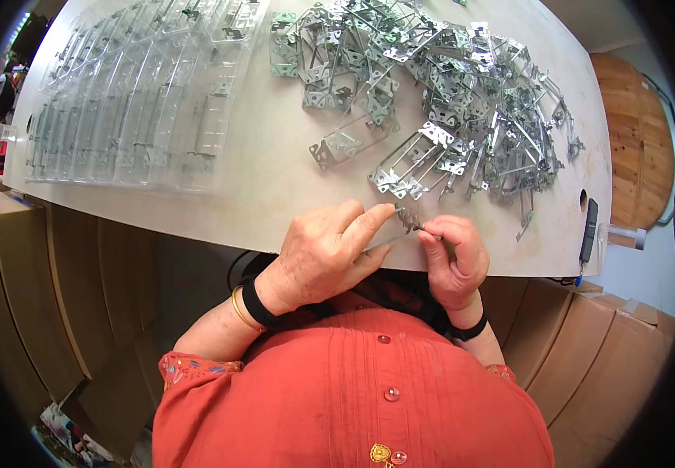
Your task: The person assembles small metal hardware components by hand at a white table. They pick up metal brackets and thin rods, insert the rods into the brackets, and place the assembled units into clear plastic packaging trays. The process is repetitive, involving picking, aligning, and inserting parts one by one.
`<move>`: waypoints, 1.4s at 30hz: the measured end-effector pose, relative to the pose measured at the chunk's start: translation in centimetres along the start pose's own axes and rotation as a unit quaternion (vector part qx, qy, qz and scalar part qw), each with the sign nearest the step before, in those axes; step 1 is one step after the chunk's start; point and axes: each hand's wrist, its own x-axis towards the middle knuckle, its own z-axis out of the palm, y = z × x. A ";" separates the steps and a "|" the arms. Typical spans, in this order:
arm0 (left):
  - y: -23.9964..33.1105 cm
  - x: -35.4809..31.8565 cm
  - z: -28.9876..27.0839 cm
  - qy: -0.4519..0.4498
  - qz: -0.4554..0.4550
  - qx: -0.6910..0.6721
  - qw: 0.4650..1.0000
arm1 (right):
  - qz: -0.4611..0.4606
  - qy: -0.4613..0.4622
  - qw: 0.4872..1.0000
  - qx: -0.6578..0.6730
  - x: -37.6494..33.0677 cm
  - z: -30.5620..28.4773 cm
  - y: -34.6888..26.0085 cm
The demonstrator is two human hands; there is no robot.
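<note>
Near the table's front edge, my left hand [326,246] is closed on a small metal bracket with thin rods [409,218], its thumb and forefinger at the rods. My right hand [456,261] pinches the bracket's other end between thumb and fingertips. Fingers cover much of the piece, so its full shape is hidden. Just beyond my hands lies a similar silver bracket assembly [409,187], its plates joined by parallel rods. It sits at the near side of a tangled heap of such metal brackets [501,117].
At the left, clear plastic trays [135,101] with long compartments hold metal pieces. A dark elongated tool or device [588,232] lies by the right edge, near a hole in the tabletop [584,200]. Cardboard boxes [587,343] stand below, and a round wooden board [634,140] is farther right.
</note>
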 end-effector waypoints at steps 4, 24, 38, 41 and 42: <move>-0.1 0.0 0.1 0.005 0.004 -0.001 1.000 | -0.012 0.001 1.000 0.006 0.1 0.0 0.1; 0.0 0.0 0.1 0.004 0.001 -0.002 1.000 | -0.016 0.003 1.000 -0.017 0.3 -0.1 -0.4; 0.2 0.1 0.0 0.001 0.000 0.002 1.000 | -0.020 0.003 1.000 -0.018 0.4 -0.1 -0.3; 0.0 -0.1 0.1 0.003 0.002 0.001 1.000 | -0.022 0.005 1.000 -0.016 0.3 -0.1 -0.3; 0.0 0.0 0.1 0.004 0.003 0.002 1.000 | -0.013 0.005 1.000 -0.011 0.3 -0.1 -0.2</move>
